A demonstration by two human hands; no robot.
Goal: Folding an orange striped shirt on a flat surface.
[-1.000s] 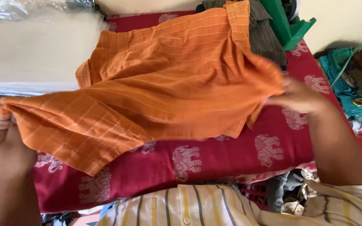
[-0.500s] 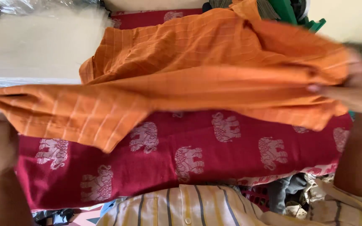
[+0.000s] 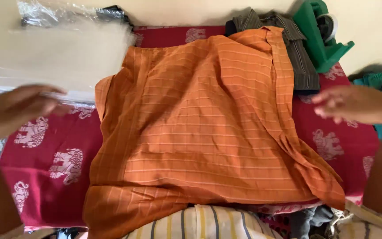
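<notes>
While both hands hover off the cloth, this is how the scene lies, from near to far.

Lower edge: a cream shirt with yellow and dark stripes (image 3: 204, 221), worn by the person, fills the bottom centre of the frame.

Main thing: an orange checked shirt (image 3: 204, 128) lies spread flat in the centre of the frame, its hem at the near edge, its collar toward the top. It is wrinkled near the hem.

Surface: a red cloth with white elephant print (image 3: 49, 163) covers the table under the shirt.

Left hand (image 3: 16, 108): at the left middle of the frame, fingers loose and spread, holding nothing, near the shirt's edge but apart from it. It is blurred.

Right hand (image 3: 354, 104): at the right middle, fingers open, empty, just beside the right side of the shirt, not touching.

Far side: clear plastic bags (image 3: 63, 48) in the upper left; a dark striped garment (image 3: 297, 53) touching the orange collar; a green tape dispenser (image 3: 321, 35) in the upper right.

Risk: the near hem hangs at the table edge, so I judge a careless pull may slide the shirt off or deepen the wrinkles.
</notes>
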